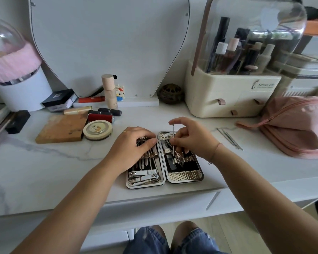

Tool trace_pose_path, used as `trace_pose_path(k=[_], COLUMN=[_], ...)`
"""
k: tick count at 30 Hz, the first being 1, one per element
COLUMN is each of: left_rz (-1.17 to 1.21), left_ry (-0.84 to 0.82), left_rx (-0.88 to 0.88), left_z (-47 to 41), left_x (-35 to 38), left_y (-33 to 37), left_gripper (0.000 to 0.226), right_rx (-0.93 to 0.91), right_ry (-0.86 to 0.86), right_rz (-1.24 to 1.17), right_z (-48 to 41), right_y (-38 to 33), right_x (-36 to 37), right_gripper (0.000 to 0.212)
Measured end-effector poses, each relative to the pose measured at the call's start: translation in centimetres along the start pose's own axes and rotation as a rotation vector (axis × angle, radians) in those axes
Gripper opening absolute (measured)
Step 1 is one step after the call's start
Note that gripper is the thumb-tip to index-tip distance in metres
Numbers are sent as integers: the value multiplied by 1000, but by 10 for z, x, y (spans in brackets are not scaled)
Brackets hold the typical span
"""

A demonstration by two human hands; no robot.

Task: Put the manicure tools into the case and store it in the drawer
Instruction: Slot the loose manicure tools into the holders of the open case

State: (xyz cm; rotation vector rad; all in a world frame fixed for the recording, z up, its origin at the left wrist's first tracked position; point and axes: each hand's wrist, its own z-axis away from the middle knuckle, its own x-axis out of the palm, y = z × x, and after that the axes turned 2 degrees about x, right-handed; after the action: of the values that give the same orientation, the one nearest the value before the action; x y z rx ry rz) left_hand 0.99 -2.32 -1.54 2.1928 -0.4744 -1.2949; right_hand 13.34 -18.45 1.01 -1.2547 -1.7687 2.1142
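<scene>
The open case (185,177) lies at the worktop's (62,171) near edge. The right hand (193,138) pinches a thin probe (173,131) upright over its right half; the left hand (134,145) rests bent fingers on the left half, grasp unclear. The far-right organizer (228,96) reads "Serious Life".

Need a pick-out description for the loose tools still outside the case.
Start at the pink zip bag on the right of the marble tabletop. Between it and the open case lie a few thin metal tools. They alone are slim steel rods lying bare on the table, not in the case.
</scene>
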Motion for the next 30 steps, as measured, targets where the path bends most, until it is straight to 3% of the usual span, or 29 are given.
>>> trace_pose_path(k=[14, 22, 30], left_rz=[2, -3, -5], left_ry=[-3, -4, -10], left_rx=[-4, -1, -5], left_z=[-1, -1, -1], left_x=[1, 1, 1], left_y=[-2, -3, -2], left_gripper=[26, 25, 26], right_rx=[-37, -56, -101], right_ry=[-19, -164, -100], right_rz=[228, 290, 331], right_z=[-4, 1, 13], right_y=[2, 0, -2], right_x=[-1, -6, -4], right_gripper=[22, 22, 21])
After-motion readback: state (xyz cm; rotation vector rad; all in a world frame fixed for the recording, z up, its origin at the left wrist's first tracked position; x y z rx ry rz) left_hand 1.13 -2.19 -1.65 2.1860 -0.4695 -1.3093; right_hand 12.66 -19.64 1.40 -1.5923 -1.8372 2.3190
